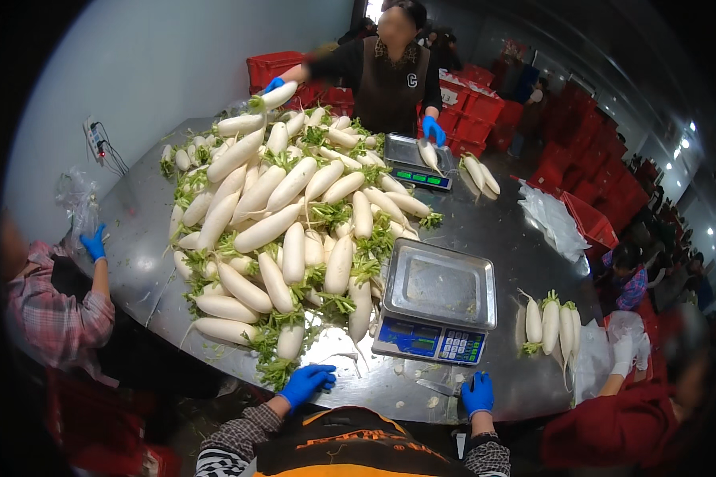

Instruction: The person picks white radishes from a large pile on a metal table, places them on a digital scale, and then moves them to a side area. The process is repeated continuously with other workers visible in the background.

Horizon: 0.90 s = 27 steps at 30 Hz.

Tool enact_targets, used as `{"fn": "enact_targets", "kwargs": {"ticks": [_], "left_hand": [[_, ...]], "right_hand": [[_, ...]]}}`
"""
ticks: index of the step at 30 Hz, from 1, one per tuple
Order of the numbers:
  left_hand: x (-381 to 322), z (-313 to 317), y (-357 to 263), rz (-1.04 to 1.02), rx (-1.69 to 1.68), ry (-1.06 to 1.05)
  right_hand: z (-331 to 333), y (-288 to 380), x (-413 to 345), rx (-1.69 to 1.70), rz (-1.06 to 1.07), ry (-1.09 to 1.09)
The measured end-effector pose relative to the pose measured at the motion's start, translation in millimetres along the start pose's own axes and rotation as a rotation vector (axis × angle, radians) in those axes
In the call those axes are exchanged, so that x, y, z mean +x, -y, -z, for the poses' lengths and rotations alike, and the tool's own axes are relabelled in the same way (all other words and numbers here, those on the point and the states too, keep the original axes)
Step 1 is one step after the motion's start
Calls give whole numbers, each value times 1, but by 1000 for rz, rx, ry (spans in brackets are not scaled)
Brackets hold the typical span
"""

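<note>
My left hand (306,386), in a blue glove, rests at the near edge of the metal table (501,238) with nothing visible in it. Close to its fingers is the leafy end of a large heap of white daikon radishes (268,229). My right hand (478,395), also blue-gloved, is at the same edge farther right. A knife (435,387) lies flat by its fingers, blade pointing left; whether the fingers grip its handle is unclear. Beyond that hand stands a digital scale (434,343) with a bare steel pan (441,283).
Several daikons (552,328) lie in a row at right, beside plastic bags (593,358) and a white-gloved person. Across the table a blue-gloved person (394,83) handles daikons at a second scale (420,177). Another person (59,310) stands left. Red crates (471,113) are stacked behind.
</note>
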<state>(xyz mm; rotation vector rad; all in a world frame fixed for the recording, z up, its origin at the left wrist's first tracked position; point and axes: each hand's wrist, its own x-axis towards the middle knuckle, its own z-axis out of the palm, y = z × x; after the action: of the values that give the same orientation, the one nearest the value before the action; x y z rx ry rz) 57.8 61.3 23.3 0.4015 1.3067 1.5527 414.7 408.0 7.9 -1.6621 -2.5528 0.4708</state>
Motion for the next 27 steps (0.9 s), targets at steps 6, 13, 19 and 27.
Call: {"fn": "enact_targets", "kwargs": {"ticks": [6,13,19,27], "left_hand": [[-13,42,-15,98,79,-57],[4,48,3,142,178,8],[3,54,-8,231,126,114],[9,64,6,251,200,153]], "right_hand": [[1,10,-1,-12,4,35],[-15,24,-4,-180,-50,-153],[-14,40,-3,-137,-206,-148],[-6,59,-6,-154,-281,-129]]}}
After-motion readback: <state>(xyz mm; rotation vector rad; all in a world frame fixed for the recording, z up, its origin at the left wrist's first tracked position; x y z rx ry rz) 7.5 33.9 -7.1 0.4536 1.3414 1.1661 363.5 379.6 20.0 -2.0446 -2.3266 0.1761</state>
